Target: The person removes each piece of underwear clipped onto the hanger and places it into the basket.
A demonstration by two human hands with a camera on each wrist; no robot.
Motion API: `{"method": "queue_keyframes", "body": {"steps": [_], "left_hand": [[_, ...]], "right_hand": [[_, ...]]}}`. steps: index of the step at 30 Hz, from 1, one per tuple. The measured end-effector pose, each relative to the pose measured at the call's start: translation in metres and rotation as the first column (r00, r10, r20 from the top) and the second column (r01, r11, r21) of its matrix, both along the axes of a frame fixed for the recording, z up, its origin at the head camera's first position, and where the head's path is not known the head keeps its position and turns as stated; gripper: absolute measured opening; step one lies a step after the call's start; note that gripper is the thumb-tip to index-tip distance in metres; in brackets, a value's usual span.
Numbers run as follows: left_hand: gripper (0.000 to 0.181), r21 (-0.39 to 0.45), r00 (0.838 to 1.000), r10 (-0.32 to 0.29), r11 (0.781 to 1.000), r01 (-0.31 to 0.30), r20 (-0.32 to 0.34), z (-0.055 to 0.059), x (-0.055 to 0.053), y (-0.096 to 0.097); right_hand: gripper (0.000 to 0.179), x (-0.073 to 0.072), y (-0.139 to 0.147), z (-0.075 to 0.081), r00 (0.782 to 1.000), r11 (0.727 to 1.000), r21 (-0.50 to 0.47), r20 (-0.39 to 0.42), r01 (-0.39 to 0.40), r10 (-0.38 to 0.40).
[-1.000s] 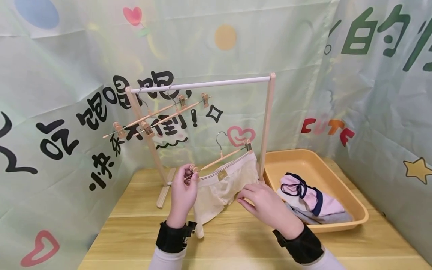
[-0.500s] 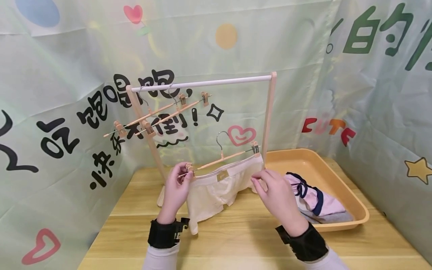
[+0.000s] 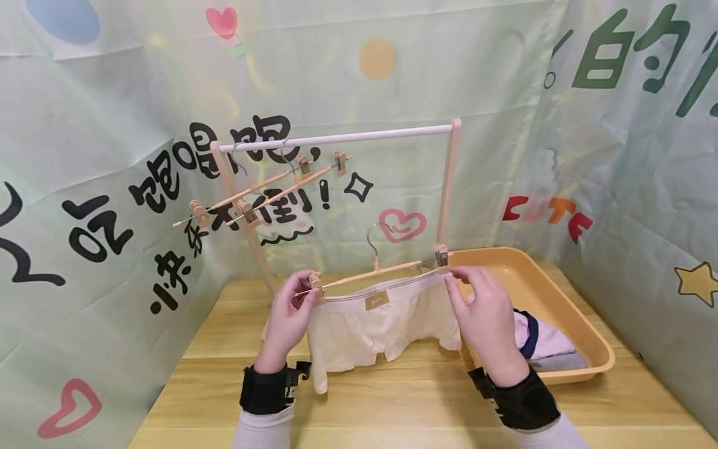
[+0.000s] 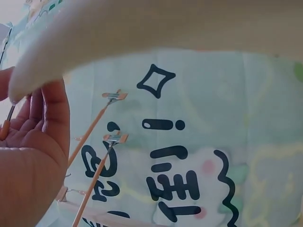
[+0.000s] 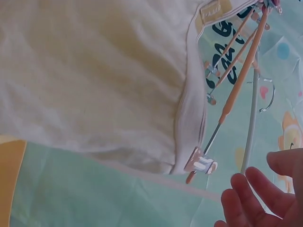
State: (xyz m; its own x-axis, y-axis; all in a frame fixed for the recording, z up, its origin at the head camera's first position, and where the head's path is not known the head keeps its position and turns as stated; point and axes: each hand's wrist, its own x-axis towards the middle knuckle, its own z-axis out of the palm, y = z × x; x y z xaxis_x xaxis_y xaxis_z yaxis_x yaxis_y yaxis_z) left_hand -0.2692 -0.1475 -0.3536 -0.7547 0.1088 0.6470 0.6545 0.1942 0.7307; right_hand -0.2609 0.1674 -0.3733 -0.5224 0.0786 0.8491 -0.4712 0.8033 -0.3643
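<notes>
Cream underpants (image 3: 387,321) with a pale waistband and a gold label hang from a wooden clip hanger (image 3: 373,273). My left hand (image 3: 288,315) pinches the hanger's left end at its clip (image 3: 315,282), holding it off the table. At the other end, my right hand (image 3: 488,312) is beside the right clip (image 3: 442,255). In the right wrist view that metal-and-wood clip (image 5: 201,162) bites the waistband corner, while the right fingers (image 5: 244,189) are spread apart and clear of it. Blurred cream cloth (image 4: 156,26) covers the top of the left wrist view.
Behind stands a small garment rack (image 3: 336,138) with a white rail; two bare clip hangers (image 3: 263,189) hang at its left. An orange tray (image 3: 606,358) on the right holds folded clothes (image 3: 544,340), pink with navy trim and grey. Printed cloth surrounds the wooden table (image 3: 387,405).
The hanger's right end has swung right and slightly down, so the underpants now face me more squarely. My right hand has moved right and up to the right clip; the left keeps its hold.
</notes>
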Motion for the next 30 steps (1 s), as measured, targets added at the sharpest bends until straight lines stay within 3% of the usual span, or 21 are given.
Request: {"method": "queue_keyframes", "body": {"steps": [7,12,17,22,27,30], "left_hand": [[0.024,-0.016,0.999,-0.037,0.999,0.037,-0.023,0.003,0.002,-0.004],[0.025,-0.030,0.997,-0.066,0.997,0.065,-0.029,-0.012,-0.011,-0.011],[0.027,-0.049,0.998,-0.068,0.997,0.067,-0.014,-0.023,-0.017,-0.015],[0.026,-0.063,0.997,-0.083,0.995,0.083,-0.004,-0.024,-0.017,-0.015],[0.025,-0.073,0.994,-0.109,0.992,0.108,-0.014,-0.024,-0.017,-0.015],[0.025,-0.082,0.991,-0.133,0.988,0.131,-0.020,-0.024,-0.017,-0.016]], "right_hand": [[0.040,0.000,0.007,0.005,0.998,0.994,-0.098,0.039,-0.041,0.045],[0.050,0.000,0.012,0.006,0.980,0.977,-0.183,0.146,-0.109,0.136],[0.046,0.000,0.014,0.010,0.935,0.948,-0.261,0.253,-0.180,0.248],[0.049,-0.002,0.018,0.013,0.862,0.889,-0.380,0.328,-0.255,0.388],[0.052,-0.005,0.022,0.012,0.813,0.880,-0.407,0.407,-0.246,0.416],[0.051,-0.005,0.024,0.012,0.783,0.856,-0.431,0.412,-0.285,0.467]]}}
